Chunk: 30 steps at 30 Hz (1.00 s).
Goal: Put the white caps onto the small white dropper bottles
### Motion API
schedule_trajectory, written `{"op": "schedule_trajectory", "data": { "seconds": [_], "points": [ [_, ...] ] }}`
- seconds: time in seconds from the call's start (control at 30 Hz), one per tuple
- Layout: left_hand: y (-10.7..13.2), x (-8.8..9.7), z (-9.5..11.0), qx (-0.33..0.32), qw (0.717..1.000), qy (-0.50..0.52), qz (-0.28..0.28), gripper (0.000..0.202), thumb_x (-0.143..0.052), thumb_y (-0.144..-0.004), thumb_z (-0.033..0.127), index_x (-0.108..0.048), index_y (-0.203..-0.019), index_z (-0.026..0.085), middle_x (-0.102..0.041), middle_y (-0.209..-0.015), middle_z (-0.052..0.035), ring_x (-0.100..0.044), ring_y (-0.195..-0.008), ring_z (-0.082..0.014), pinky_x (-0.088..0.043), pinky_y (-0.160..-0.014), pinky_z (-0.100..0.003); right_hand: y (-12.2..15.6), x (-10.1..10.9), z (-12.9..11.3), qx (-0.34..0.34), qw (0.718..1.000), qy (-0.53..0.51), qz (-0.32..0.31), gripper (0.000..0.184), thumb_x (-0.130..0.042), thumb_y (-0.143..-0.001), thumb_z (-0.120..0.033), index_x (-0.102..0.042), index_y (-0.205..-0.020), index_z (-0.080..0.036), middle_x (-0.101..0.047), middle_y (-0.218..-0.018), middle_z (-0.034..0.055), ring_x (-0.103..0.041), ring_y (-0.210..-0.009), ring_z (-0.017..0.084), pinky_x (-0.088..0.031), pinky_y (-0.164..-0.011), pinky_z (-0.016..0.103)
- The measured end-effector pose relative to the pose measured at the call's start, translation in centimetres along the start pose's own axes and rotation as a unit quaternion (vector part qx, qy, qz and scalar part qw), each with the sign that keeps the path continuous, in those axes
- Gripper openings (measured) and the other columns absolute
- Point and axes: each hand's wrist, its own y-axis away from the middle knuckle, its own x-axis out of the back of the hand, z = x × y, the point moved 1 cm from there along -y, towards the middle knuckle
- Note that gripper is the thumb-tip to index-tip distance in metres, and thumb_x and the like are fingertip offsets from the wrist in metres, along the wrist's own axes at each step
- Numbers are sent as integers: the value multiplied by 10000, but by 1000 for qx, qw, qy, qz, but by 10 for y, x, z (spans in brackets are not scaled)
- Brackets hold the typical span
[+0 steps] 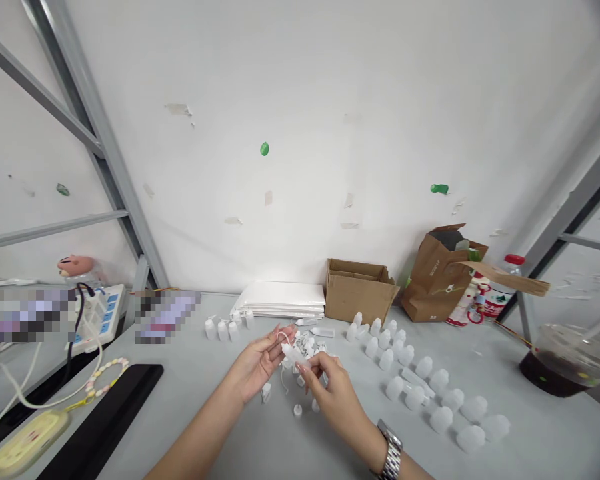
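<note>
Plastic piece [292,353] sits between my hands, long axis slanting far-left to near-right; left hand [257,365] pinches its far end, right hand [333,395] its near end.

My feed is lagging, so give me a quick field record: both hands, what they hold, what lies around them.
left hand: pinches small white piece by its thin loop
right hand: pinches the same piece; watch on wrist
under hands: loose white parts on grey table
right of hands: rows of white caps
at the back: white stack, cardboard box, paper bag
left: power strip, black tray
far right: cup of dark drink
</note>
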Motion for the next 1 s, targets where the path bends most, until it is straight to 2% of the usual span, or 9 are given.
{"op": "schedule_trajectory", "data": {
  "seconds": [0.23,0.5,0.57,0.63,0.73,0.77,0.83,0.9,1.0],
  "points": [
    [-4,3,-6,-25,998,-48,-33,136,-549,-757,70,-648,-844,103,-694,-924,-95,-650,-845,-152,-504,-757,-214,1,-3,1,2,1000,23,9,282,-436,-844,-414,-502,-681,-192,-588,-652,12,-493,-729,177,-357,-679,267],
    [-8,4,-17,-49,997,-58,-31,148,-521,-780,94,-665,-813,104,-707,-895,-84,-646,-853,-148,-480,-799,-226,2,-6,7,10,998,56,33,254,-441,-843,-384,-514,-699,-188,-577,-670,15,-496,-727,175,-378,-666,259],
    [-8,4,-17,-49,997,-58,-33,149,-527,-780,107,-667,-832,112,-702,-930,-85,-635,-895,-152,-469,-828,-236,2,-7,8,19,997,64,34,216,-439,-847,-357,-542,-756,-190,-594,-714,22,-508,-746,180,-383,-692,271],
    [-8,4,-16,-49,995,-61,-56,162,-545,-775,137,-662,-886,125,-693,-972,-88,-610,-964,-166,-446,-873,-260,2,-7,9,39,996,75,36,171,-444,-849,-310,-562,-904,-199,-614,-805,34,-520,-788,188,-382,-734,295],
    [-6,3,-11,-63,989,-101,-88,254,-560,-777,260,-639,-992,149,-664,-1046,-108,-568,-1045,-207,-400,-930,-327,1,-7,11,76,992,95,40,236,-449,-841,-234,-538,-1058,-218,-626,-891,51,-530,-836,204,-366,-790,339],
    [-6,3,-9,-87,985,-125,-83,290,-549,-781,313,-633,-1011,158,-642,-1092,-111,-551,-1068,-221,-382,-946,-353,0,-7,12,80,991,97,46,243,-448,-837,-217,-541,-1061,-214,-629,-900,57,-531,-844,209,-361,-803,351],
    [-7,5,-5,-176,966,-182,-44,336,-528,-779,385,-634,-1021,178,-576,-1197,-101,-493,-1134,-240,-342,-974,-387,-5,-4,17,67,992,89,65,215,-445,-832,-218,-561,-1013,-199,-632,-902,66,-535,-849,216,-357,-816,364],
    [-8,7,-2,-268,933,-241,0,346,-527,-771,395,-629,-1032,193,-522,-1262,-82,-432,-1188,-243,-324,-987,-398,-15,0,21,38,994,56,81,192,-454,-828,-262,-569,-962,-189,-631,-886,67,-540,-848,218,-372,-805,354],
    [-9,10,-4,-335,885,-321,36,343,-510,-782,361,-604,-1071,202,-542,-1233,-82,-459,-1156,-234,-378,-943,-396,-41,7,24,36,995,1,93,183,-522,-777,-336,-594,-845,-181,-598,-893,71,-529,-875,216,-389,-796,331]
  ]
}}
